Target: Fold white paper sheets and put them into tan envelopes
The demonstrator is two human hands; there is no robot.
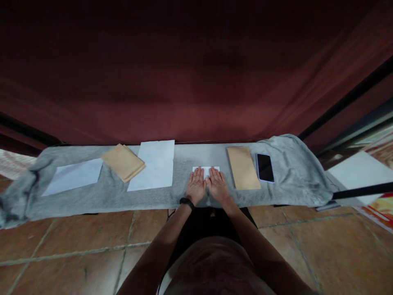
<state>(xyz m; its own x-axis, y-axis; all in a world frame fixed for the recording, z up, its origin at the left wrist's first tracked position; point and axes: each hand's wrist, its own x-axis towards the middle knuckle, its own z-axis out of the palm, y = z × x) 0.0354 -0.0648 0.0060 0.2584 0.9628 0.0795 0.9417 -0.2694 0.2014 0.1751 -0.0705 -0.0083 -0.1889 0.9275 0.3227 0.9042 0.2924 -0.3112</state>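
Observation:
Both of my hands lie flat on a small white sheet of paper (pixel 206 172), which looks folded, on the grey cloth. My left hand (pixel 195 186), with a dark band on its wrist, covers the left part of the paper. Over the right part rests my right hand (pixel 217 185). The thumbs almost meet in the middle, and the fingers point away from me. Much of the paper is hidden under the hands. To the right of my right hand lies a brown envelope (pixel 244 168). A larger white sheet (pixel 156 166) is to the left of my left hand.
Brown envelopes (pixel 123 162) overlap the larger white sheet, with another white sheet (pixel 73 177) farther left. A phone (pixel 265 167) lies at the right. The grey cloth (pixel 147 201) covers a narrow bench. Behind it hangs a dark red curtain (pixel 196 102).

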